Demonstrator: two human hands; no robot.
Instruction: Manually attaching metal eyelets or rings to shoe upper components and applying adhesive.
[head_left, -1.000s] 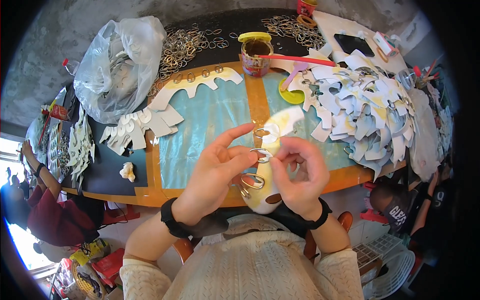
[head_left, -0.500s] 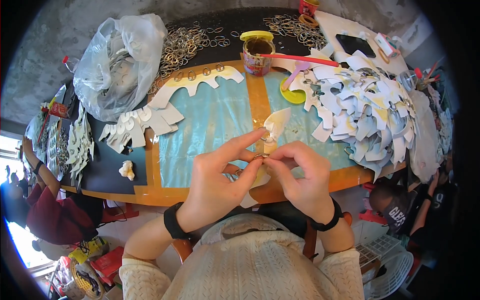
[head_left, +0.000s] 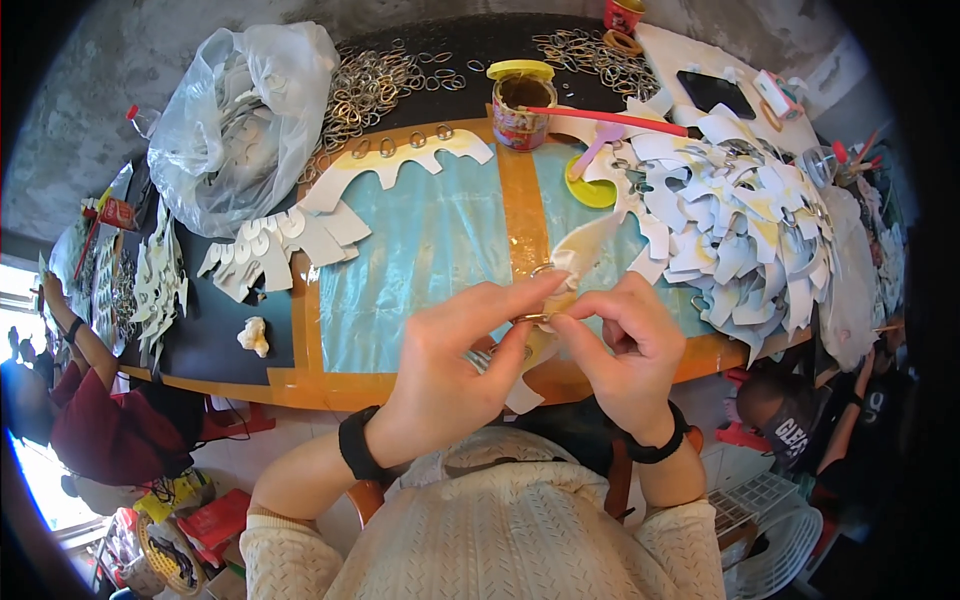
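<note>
My left hand (head_left: pixel 465 340) and my right hand (head_left: pixel 630 335) meet over the table's near edge, both with fingers pinched. Between them is a white scalloped strip (head_left: pixel 592 240), its pointed end sticking up past my fingertips and its lower end hanging below. The fingertips of both hands close on an oval metal ring (head_left: pixel 533 318) at the strip. Another ring (head_left: pixel 541 270) sits on the strip by my left index finger. A similar scalloped strip (head_left: pixel 440 150) lies farther off, with several rings along its upper edge.
An open tub of brownish paste (head_left: pixel 520 120) stands at the back, with a red stick (head_left: pixel 620 120) across it. Loose metal rings (head_left: pixel 375 90) lie behind. White pieces are heaped (head_left: pixel 730 220) at right; a clear plastic bag (head_left: pixel 240 140) stands left. Other people sit at both sides.
Both hands have shifted slightly right with the strip. The ring between the fingertips shows more plainly now, and the strip's tip leans farther right.
</note>
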